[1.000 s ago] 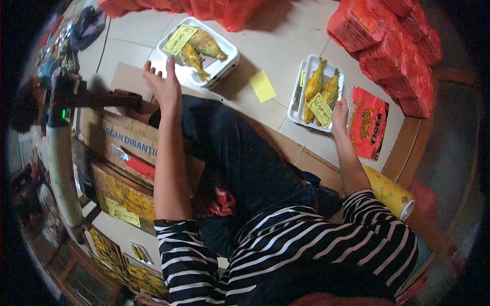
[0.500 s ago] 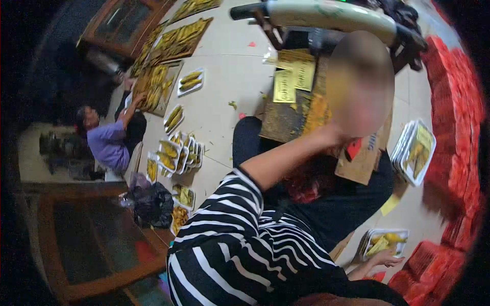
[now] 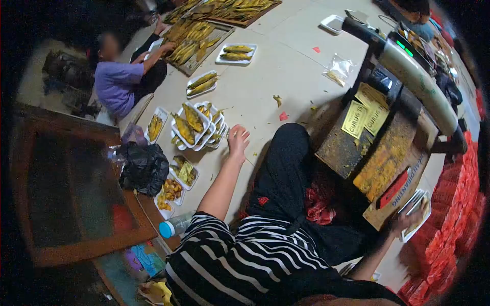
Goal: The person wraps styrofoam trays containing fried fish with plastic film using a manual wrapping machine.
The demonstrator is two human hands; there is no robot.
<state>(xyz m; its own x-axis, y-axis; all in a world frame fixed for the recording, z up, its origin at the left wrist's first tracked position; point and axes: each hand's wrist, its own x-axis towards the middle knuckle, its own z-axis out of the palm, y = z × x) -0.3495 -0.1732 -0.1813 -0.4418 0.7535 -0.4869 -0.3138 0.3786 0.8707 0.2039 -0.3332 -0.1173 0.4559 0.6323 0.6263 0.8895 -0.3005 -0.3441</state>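
Note:
My left hand (image 3: 238, 139) is open and empty, with its fingers apart, just right of the stacked white trays of yellow fish (image 3: 191, 125). At the right, my right hand (image 3: 405, 222) is at the near left edge of another stack of white trays (image 3: 421, 213). Its fingers are dark and blurred, so their grip is unclear. Between my hands and farther forward, yellow printed labels (image 3: 354, 119) lie on a brown block (image 3: 334, 149). A red cutter-like object (image 3: 394, 188) lies on cardboard (image 3: 376, 216).
A person in purple (image 3: 118, 81) sits at the far left by fish-filled wooden trays (image 3: 224, 42). A black plastic bag (image 3: 145, 168) and a blue-capped container (image 3: 167, 229) are on the left. A roller machine (image 3: 418, 84) stands ahead; red netting (image 3: 449, 204) is piled at right.
The view has turned. My left hand has gone from in front of the block to beside the left fish trays, and my right hand from a lower tray to the upper right stack.

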